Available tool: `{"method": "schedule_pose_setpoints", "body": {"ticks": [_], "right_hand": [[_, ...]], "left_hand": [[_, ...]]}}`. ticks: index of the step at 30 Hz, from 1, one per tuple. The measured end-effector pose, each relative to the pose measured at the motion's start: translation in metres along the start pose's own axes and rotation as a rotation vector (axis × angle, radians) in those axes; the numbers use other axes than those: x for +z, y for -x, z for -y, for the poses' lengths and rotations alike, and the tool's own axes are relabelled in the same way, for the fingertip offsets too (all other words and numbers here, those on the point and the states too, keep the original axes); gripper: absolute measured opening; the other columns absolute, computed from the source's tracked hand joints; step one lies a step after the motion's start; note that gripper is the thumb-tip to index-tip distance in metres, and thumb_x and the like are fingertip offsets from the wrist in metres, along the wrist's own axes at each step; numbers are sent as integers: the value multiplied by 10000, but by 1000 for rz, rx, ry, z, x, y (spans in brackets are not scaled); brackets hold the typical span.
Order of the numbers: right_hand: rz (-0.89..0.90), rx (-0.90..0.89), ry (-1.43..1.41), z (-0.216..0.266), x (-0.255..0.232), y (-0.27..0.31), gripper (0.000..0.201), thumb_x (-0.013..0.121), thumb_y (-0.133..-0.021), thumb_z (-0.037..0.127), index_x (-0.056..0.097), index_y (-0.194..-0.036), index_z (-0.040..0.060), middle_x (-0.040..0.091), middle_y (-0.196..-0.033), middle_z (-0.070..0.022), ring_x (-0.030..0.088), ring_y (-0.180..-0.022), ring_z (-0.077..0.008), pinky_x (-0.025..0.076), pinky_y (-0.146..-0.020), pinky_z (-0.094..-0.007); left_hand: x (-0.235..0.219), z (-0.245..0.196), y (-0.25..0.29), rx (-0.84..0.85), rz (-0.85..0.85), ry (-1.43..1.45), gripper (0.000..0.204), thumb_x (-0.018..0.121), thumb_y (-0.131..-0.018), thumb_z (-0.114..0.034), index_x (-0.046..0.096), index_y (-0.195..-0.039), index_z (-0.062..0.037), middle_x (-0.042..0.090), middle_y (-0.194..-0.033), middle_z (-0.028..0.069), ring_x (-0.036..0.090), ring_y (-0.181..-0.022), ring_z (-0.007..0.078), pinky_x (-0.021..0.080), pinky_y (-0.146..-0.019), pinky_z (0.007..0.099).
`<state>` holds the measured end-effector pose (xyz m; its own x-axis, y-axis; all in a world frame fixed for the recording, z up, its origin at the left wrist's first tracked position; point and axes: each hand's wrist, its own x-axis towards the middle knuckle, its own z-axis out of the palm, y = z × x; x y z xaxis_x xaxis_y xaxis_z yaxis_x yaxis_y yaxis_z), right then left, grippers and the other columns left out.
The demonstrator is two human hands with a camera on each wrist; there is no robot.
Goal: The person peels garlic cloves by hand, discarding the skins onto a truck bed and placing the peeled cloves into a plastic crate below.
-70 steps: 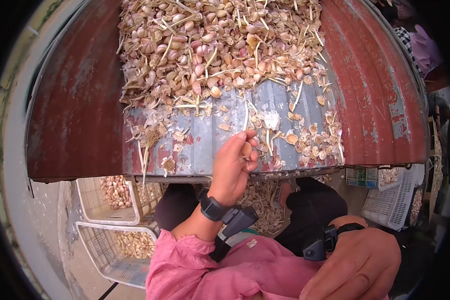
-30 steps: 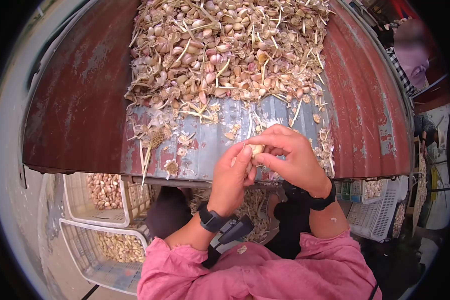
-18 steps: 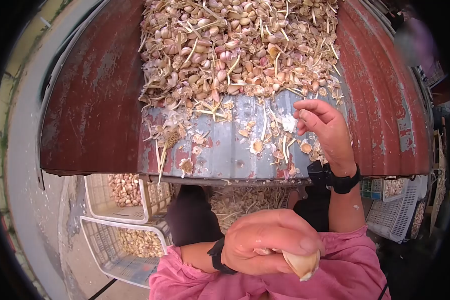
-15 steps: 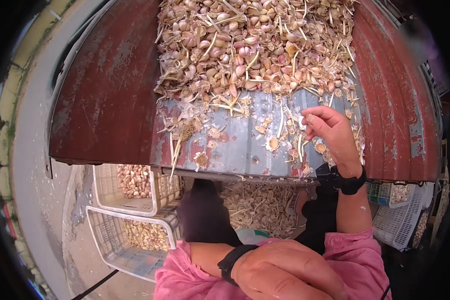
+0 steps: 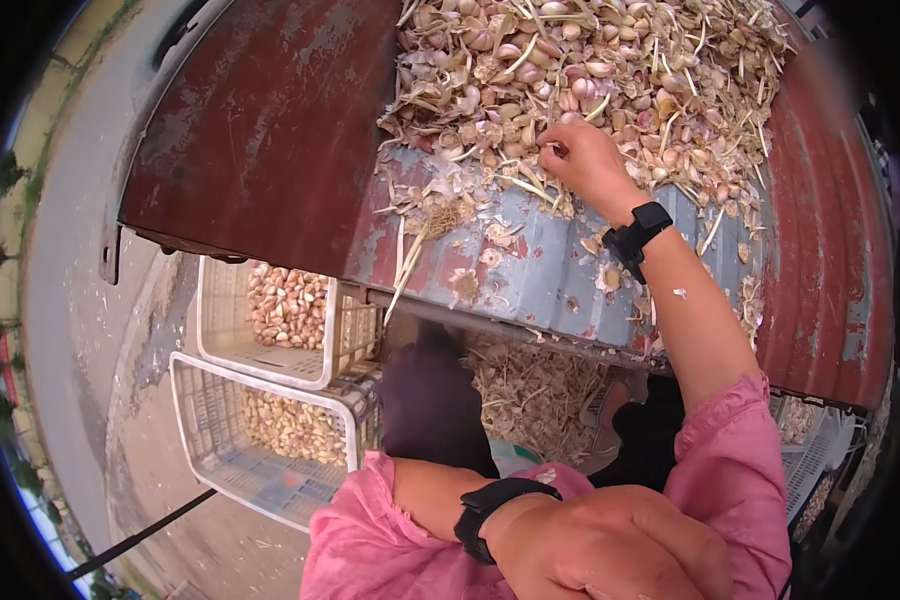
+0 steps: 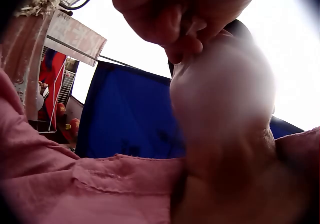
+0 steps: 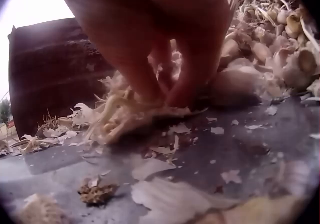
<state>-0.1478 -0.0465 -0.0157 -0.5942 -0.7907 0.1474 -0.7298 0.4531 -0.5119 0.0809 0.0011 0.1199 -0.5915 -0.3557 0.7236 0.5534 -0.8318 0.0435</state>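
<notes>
My right hand (image 5: 592, 165) reaches to the near edge of the garlic pile (image 5: 660, 100), fingers bent downward. In the right wrist view its fingertips come together at a pale clump of garlic stalk and skin (image 7: 122, 111) on the sheet metal. My left hand (image 5: 610, 545) is raised close below the head camera, its back toward that view. In the left wrist view this left hand (image 6: 175, 14) has curled fingers beside the person's chin, with a small pale bit at the fingertips. Most of the garlic clove it grips is hidden.
The corrugated metal surface (image 5: 560, 265) has red sloping sides and scattered skins. Left below stand two plastic crates, one with pinkish cloves (image 5: 288, 305), one with paler peeled cloves (image 5: 288, 430). Dry scraps (image 5: 530, 400) cover the ground between the legs.
Both hands worked together at a clove; then they parted. The left hand rose toward the face with the clove. The right hand moved left and forward to the pile's edge. The head view turned.
</notes>
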Motion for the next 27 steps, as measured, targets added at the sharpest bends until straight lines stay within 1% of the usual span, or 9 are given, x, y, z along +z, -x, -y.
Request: {"method": "schedule_pose_setpoints", "body": {"ticks": [3,5,7,8,11,16,19,22,27], "right_hand": [[79,-10,46,2,-11,23,246,588,-689,126,624,-912,31,600,-739,-159,579,-700,-301,453,-678,-359],[162,149,-219,0,-27,50,197,585,-724,118,627,-882,8,613,-715,-117,594,-672,-208,473,-620,-311],[146,338,-488,-7,-48,76,171,573,-759,100,618,-886,-5,602,-736,-80,568,-636,-151,468,-579,-264],[128,508,-783,-9,-58,90,146,561,-793,81,609,-889,-18,591,-758,-42,542,-600,-93,463,-539,-218],[-14,585,-1040,4,-92,125,158,559,-818,102,599,-929,-4,595,-745,-28,548,-606,-62,464,-537,-181],[-32,478,-1174,29,-100,148,91,578,-806,89,569,-843,7,594,-746,-24,544,-585,-69,455,-526,-179],[-158,426,-935,36,-88,156,75,573,-803,82,552,-798,9,592,-709,-33,554,-576,-81,446,-510,-191],[-267,76,-447,30,-88,160,70,560,-797,64,527,-754,20,567,-634,-59,567,-536,-98,425,-470,-208],[-98,42,-687,25,-110,162,94,543,-817,83,523,-758,14,557,-630,-25,530,-488,-75,410,-437,-207]], "left_hand": [[-9,-3,3,-9,78,-50,184,616,-788,-122,605,-897,26,593,-840,130,593,-726,231,488,-590,280],[-12,-9,5,-74,-126,-101,152,524,-824,-48,524,-965,10,529,-990,190,576,-712,217,472,-604,267],[-22,-17,2,-422,-376,-34,100,428,-866,-72,471,-942,-23,530,-947,183,493,-546,115,424,-500,235],[-35,-10,5,-503,-564,-109,105,426,-877,-101,475,-938,-31,536,-936,151,471,-533,99,396,-481,217],[-80,15,20,-624,-1044,-344,185,458,-888,-185,488,-994,-37,548,-923,77,413,-505,63,318,-433,179],[-104,29,25,-822,-993,-463,270,509,-868,-206,496,-1073,-31,555,-828,30,385,-481,51,278,-413,170],[-105,31,24,-887,-945,-479,252,516,-863,-185,512,-1064,-33,530,-734,14,370,-463,43,272,-409,171],[-109,30,26,-931,-910,-416,225,543,-845,-167,529,-1030,-41,529,-729,22,386,-475,41,294,-411,178],[-110,25,26,-1056,-758,-406,203,561,-832,-170,547,-984,-37,553,-757,42,425,-509,45,331,-429,170]]}}
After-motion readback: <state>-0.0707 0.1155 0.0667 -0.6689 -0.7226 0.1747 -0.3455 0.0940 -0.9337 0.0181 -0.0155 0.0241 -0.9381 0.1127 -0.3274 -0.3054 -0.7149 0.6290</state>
